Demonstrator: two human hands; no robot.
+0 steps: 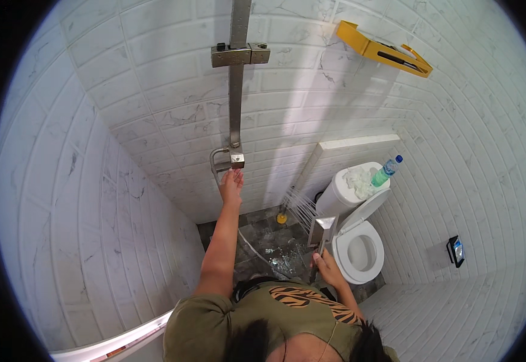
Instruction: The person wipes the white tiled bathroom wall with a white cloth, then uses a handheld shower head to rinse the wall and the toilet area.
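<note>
My left hand (231, 184) reaches up to the square metal shower tap (237, 160) at the foot of the wall rail, its fingers closed at the tap's underside. In my right hand (328, 267) is the handle of a rectangular metal shower head (323, 230), held low in front of me on the right. Water sprays from the head toward the far left, over the floor and the base of the wall. A thin shower hose (252, 248) trails across the floor between my arms.
Beside the shower head stands a white toilet (366, 263) with its lid raised. Crumpled white paper (358, 182) and a green-tinted bottle (386, 171) sit on the cistern. A yellow shelf (383, 52) and the metal rail (236, 102) jut from the tiled wall. The dark floor (275, 238) is wet.
</note>
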